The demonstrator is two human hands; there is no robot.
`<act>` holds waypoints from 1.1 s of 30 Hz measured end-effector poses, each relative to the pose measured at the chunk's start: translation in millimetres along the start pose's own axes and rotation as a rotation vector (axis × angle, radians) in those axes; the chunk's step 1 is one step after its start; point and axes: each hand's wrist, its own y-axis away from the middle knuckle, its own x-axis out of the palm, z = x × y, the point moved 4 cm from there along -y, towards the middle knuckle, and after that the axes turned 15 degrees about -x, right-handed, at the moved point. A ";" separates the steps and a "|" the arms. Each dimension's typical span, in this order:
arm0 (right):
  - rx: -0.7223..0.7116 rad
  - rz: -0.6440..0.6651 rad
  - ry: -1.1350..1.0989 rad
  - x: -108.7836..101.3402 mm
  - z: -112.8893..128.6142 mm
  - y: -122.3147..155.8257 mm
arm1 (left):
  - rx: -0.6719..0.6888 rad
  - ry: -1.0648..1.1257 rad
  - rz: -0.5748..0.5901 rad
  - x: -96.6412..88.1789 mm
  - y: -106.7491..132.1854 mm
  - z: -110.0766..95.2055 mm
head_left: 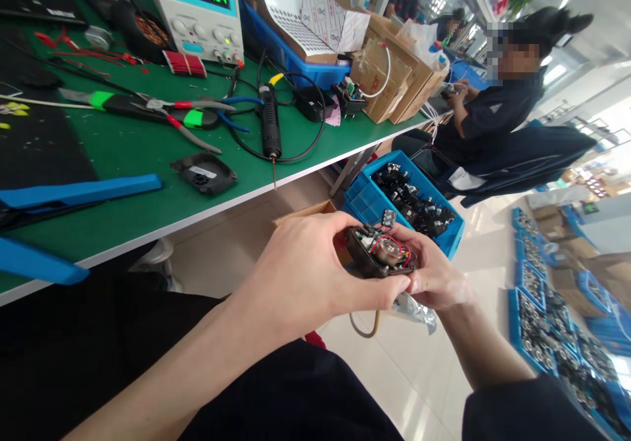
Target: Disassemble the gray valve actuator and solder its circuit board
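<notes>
Between my two hands, out past the bench edge, is an opened black electronic device (371,257) with red wires and a round clear part inside. My left hand (305,273) wraps its near side, thumb along the front. Gripping the far right side is my right hand (436,267); some of its fingers are hidden behind the device. A yellowish cable (372,326) hangs beneath. On the bench lie a black plastic cover (204,171), an electric screwdriver (270,119) with its bit past the edge, and pliers (190,122).
A power supply (197,14) stands at the back of the green bench (123,148). Cardboard boxes (384,79) stand farther along. Below is a blue crate (362,194) of black parts. A co-worker (513,92) sits at the right. More crates (532,296) line the floor.
</notes>
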 end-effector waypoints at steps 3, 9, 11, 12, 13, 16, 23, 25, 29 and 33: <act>0.012 -0.013 0.010 0.2 -1.1 0.1 | -0.019 -0.003 0.017 0.4 -0.7 1.7; 0.009 -0.019 0.006 2.1 -2.1 0.3 | -0.039 -0.024 0.037 -0.1 -0.8 0.3; 0.011 -0.025 0.005 2.6 -2.2 0.4 | -0.047 -0.027 0.041 -0.5 -0.7 -0.1; 0.012 -0.027 0.005 2.6 -2.3 0.4 | -0.050 -0.025 0.046 -0.5 -0.6 -0.1; 0.015 -0.029 0.005 2.4 -2.4 0.5 | -0.054 -0.021 0.052 -0.4 -0.6 -0.1; 0.016 -0.028 0.008 1.8 -2.7 1.1 | -0.058 -0.007 0.072 0.8 -0.4 0.0; -0.043 0.004 0.054 4.8 1.5 -1.1 | -0.015 0.057 0.102 1.4 -0.8 1.3; -0.100 0.025 0.121 6.2 5.4 -1.8 | 0.018 0.103 0.155 1.9 -0.3 2.9; -0.206 0.038 0.330 7.1 12.9 1.0 | 0.070 0.189 0.229 3.2 -0.9 11.2; -0.355 -0.016 0.530 5.7 17.4 6.3 | 0.108 0.177 0.157 3.3 -6.0 26.2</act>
